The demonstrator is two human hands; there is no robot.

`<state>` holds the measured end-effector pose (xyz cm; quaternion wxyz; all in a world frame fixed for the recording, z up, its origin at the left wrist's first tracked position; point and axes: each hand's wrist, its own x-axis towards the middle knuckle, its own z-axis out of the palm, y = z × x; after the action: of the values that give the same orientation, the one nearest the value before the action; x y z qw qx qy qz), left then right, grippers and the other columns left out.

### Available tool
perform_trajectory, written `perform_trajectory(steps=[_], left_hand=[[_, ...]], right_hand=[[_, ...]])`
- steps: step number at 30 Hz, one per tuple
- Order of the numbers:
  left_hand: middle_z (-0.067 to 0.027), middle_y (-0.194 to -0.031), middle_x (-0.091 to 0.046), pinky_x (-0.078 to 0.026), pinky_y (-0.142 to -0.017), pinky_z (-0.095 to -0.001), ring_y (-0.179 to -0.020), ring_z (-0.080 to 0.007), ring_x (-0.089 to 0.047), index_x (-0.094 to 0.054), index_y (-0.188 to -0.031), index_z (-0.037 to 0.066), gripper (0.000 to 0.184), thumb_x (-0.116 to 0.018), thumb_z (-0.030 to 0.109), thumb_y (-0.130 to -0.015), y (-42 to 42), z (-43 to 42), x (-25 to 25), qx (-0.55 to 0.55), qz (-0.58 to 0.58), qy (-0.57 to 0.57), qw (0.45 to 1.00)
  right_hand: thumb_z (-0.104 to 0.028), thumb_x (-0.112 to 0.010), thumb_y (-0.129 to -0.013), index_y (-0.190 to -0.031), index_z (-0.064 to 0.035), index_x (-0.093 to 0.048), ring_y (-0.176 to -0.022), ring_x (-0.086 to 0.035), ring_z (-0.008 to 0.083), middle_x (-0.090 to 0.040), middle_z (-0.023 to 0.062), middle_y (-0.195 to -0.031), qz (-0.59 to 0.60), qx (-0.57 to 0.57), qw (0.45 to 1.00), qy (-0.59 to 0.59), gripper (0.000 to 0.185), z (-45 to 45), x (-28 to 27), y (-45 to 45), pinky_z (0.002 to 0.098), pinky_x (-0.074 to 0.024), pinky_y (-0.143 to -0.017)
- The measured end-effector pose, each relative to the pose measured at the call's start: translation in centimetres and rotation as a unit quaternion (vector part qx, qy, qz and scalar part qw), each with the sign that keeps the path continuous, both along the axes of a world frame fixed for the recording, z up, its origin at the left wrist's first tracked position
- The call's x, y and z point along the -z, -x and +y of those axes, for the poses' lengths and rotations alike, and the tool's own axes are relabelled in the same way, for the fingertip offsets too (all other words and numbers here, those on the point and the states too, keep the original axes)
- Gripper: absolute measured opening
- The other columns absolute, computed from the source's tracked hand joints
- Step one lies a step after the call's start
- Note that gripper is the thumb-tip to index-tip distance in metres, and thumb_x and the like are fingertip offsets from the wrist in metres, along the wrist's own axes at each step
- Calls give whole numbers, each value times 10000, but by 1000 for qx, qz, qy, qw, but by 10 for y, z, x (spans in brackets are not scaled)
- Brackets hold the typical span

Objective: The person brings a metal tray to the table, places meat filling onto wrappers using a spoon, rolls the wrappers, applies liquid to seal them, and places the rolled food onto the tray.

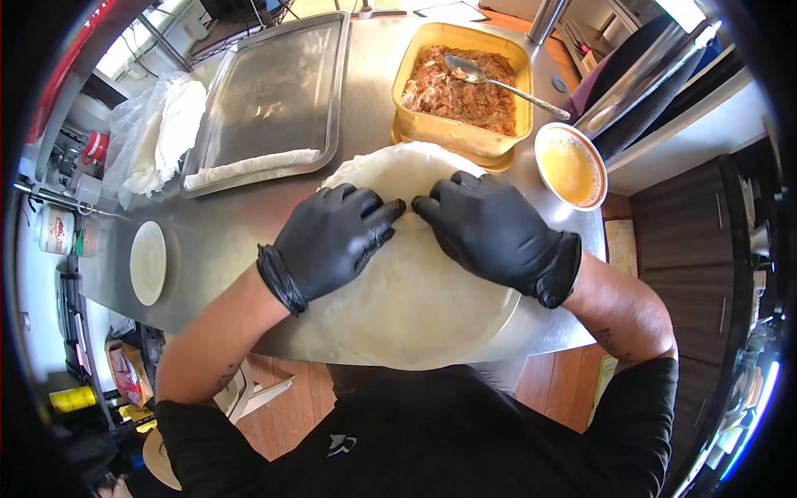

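My left hand (339, 236) and my right hand (496, 231), both in black gloves, lie side by side over a thin pale wrapper (394, 163). Their fingers curl over its far part, and the two thumbs point at each other with a small gap between. Under the wrapper is a large round pale board (415, 315) at the table's near edge. The fingers hide whatever may lie beneath them. One long white roll (253, 166) rests along the near side of a metal baking tray (274, 91).
Beyond my hands stands a yellow tub (398, 108) of reddish meat filling (440, 95) with a spoon (506, 85) in it. A bowl (599, 166) of yellow liquid is at right. A plastic bag with white sheets (170, 133) and a small white plate (148, 264) are at left.
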<state>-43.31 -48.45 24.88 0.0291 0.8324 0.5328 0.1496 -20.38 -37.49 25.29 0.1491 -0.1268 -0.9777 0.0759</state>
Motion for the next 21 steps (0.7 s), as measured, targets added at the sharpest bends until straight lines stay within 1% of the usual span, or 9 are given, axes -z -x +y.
perform_trajectory(steps=[4, 6, 7, 8, 10, 12, 14, 17, 21], left_hand=[[-153, -1000, -666, -527, -795, -458, -904, -355, -634, -688, -1263, 61, 376, -732, 133, -897, 9, 8, -3, 16, -132, 25, 991], [-152, -986, -662, -527, -764, -449, -882, -353, -635, -702, -1241, 63, 368, -750, 133, -883, 6, 1, -18, 22, -72, -30, 997], [-89, -985, -659, -534, -782, -407, -885, -282, -643, -721, -1204, 94, 325, -704, 174, -890, 0, -8, -24, 30, -10, -81, 996], [-89, -985, -659, -534, -782, -407, -885, -282, -643, -721, -1204, 94, 325, -704, 174, -890, -6, -19, -22, 30, -10, -81, 996], [-73, -974, -651, -534, -786, -393, -888, -246, -642, -720, -1193, 69, 337, -692, 133, -863, -15, -40, -17, 50, 64, -119, 990], [-69, -969, -658, -540, -797, -380, -891, -235, -649, -721, -1183, 54, 353, -705, 143, -842, -19, -54, -1, 61, 62, -103, 991], [-82, -959, -700, -549, -766, -409, -880, -275, -668, -741, -1188, 66, 402, -786, 154, -799, -20, -58, 8, 29, -5, -85, 996], [-82, -998, -719, -554, -773, -408, -898, -274, -675, -744, -1178, 75, 395, -793, 180, -801, -19, -59, 8, 26, -18, -81, 996], [-81, -1005, -721, -557, -781, -407, -914, -280, -679, -746, -1157, 76, 384, -802, 204, -799, -21, -59, 5, 10, -38, -65, 997]], right_hand=[[-118, -680, -842, -1126, -69, -690, -861, -635, 325, -633, 119, -937, 28, -23, 997, 73, 289, 13, -10, 1, 440, -528, -735], [-133, -695, -837, -1137, -74, -692, -856, -636, 335, -631, 120, -931, 38, -29, 996, 76, 306, 9, -22, -3, 445, -526, -732], [-127, -681, -844, -1142, -62, -692, -845, -639, 314, -633, 110, -924, 27, -31, 999, 33, 306, 0, -27, -8, 423, -522, -723], [-127, -681, -844, -1142, -62, -692, -845, -639, 314, -633, 110, -924, 28, -32, 999, 33, 306, -10, -25, -12, 423, -522, -723], [-120, -649, -851, -1160, -47, -686, -829, -637, 281, -628, 84, -908, -31, -45, 994, -97, 319, -32, -16, -20, 389, -506, -709], [-185, -598, -841, -1125, -42, -656, -804, -590, 220, -589, 47, -879, -13, -57, 993, -99, 324, -44, 0, -25, 366, -468, -682], [-169, -626, -853, -1147, -51, -672, -829, -604, 236, -614, 57, -902, 1, -32, 999, -25, 320, -44, 4, -29, 377, -474, -694], [-163, -675, -867, -1157, -74, -690, -856, -615, 264, -637, 65, -933, 28, -33, 997, 59, 303, -43, 2, -32, 397, -481, -712], [-184, -719, -876, -1150, -88, -695, -887, -615, 289, -643, 71, -957, 48, -27, 995, 84, 292, -42, 4, -36, 414, -486, -744]])
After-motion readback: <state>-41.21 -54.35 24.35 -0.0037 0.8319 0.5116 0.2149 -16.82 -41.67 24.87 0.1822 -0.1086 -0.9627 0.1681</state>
